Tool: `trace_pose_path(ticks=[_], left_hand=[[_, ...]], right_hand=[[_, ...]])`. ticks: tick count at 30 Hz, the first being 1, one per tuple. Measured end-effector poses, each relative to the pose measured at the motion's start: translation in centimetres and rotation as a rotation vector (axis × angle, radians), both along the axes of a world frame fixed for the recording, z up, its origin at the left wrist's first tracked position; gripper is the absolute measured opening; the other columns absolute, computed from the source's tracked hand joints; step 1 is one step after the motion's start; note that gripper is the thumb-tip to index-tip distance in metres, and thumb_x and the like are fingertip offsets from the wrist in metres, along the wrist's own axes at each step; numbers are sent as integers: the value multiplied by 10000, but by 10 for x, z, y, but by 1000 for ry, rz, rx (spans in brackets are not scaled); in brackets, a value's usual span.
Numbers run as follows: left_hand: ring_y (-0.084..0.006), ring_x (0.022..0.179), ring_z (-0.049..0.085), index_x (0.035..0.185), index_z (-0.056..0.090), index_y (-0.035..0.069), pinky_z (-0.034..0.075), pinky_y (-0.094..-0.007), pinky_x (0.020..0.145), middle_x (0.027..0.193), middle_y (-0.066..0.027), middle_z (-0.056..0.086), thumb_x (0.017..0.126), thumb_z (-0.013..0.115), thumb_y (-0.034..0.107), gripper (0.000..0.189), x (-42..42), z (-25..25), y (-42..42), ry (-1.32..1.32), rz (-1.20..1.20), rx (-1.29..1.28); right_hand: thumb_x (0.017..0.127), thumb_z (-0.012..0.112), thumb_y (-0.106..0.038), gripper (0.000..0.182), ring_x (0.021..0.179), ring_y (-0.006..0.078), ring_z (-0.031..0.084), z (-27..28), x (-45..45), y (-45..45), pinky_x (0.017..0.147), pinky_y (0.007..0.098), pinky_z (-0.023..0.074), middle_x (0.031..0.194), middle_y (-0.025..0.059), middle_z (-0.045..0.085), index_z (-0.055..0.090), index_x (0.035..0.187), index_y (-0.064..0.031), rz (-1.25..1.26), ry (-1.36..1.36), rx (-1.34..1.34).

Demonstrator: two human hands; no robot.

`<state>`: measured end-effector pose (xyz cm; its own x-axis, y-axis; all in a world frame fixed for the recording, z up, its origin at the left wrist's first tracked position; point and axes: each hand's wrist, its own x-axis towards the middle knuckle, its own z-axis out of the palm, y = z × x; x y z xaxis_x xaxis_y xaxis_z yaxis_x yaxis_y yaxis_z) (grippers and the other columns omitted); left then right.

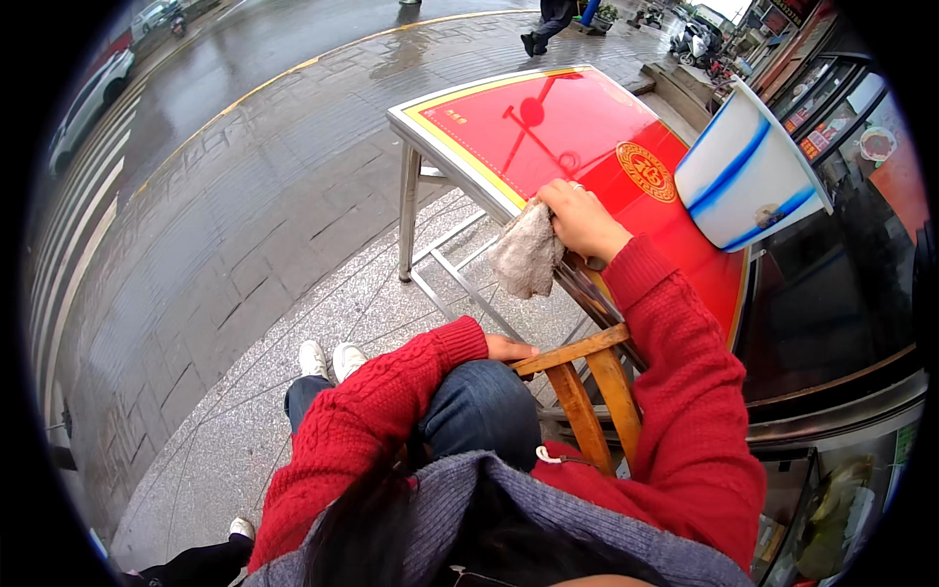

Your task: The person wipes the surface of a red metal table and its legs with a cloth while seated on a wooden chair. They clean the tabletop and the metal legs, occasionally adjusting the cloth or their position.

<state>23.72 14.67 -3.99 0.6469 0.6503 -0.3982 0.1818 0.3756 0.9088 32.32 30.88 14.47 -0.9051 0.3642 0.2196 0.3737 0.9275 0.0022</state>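
Observation:
My right hand (pixel 583 219), with a ring on one finger, grips a greyish-white cloth (pixel 524 253) at the near edge of a red-topped metal table (pixel 484 139). Part of the cloth hangs down over that edge. My left hand (pixel 510 348) rests on the top rail of a wooden chair (pixel 576 351), its fingers partly hidden by the rail. Beyond my right hand, a white bucket with blue stripes (pixel 741 165) stands on the tabletop. A round gold emblem (pixel 645 172) is printed on the red surface beside the bucket.
Metal crossbars (pixel 469 286) run below the table. Shop windows (pixel 821 286) line the right side. Another person's white shoe (pixel 242 527) shows at the lower left. A pedestrian (pixel 550 26) is on the wet pavement (pixel 293 191). A car (pixel 92 106) is on the road.

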Motion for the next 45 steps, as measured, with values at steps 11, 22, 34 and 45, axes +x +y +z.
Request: trace_pose_path(ticks=[11, 22, 34, 45], left_hand=[[-221, 1194, 465, 1388, 387, 53, 358, -337, 1016, 1333, -139, 481, 936, 396, 547, 670, -8, 4, -1, -62, -109, 116], [-161, 969, 573, 1208, 543, 21, 456, -312, 865, 1070, -92, 617, 939, 419, 534, 592, -5, -14, 5, -58, -37, 4], [-145, 889, 596, 1153, 590, 12, 481, -300, 814, 1014, -88, 642, 925, 458, 531, 583, 0, -21, 6, -86, 12, -24], [-148, 882, 599, 1129, 609, 22, 481, -308, 808, 994, -81, 646, 910, 491, 530, 566, 1, -12, 3, -202, -27, -57]], right_hand=[[866, 462, -109, 303, 1147, 375, 507, -11, -199, 53, 931, 522, 409, 1180, 170, 550, 533, 1160, -99, -191, -62, -48], [812, 643, -271, 496, 1195, 361, 441, -15, -124, 21, 1003, 429, 376, 1256, 175, 477, 526, 1291, -219, 152, 73, -228], [681, 689, -1, 416, 1206, 299, 435, 8, 120, -67, 1006, 373, 362, 1279, 134, 466, 669, 1073, -140, -73, 72, -502], [712, 662, -39, 339, 1087, 333, 518, -1, 3, -31, 916, 400, 424, 1193, 157, 538, 664, 1037, -137, 218, 70, -225]])
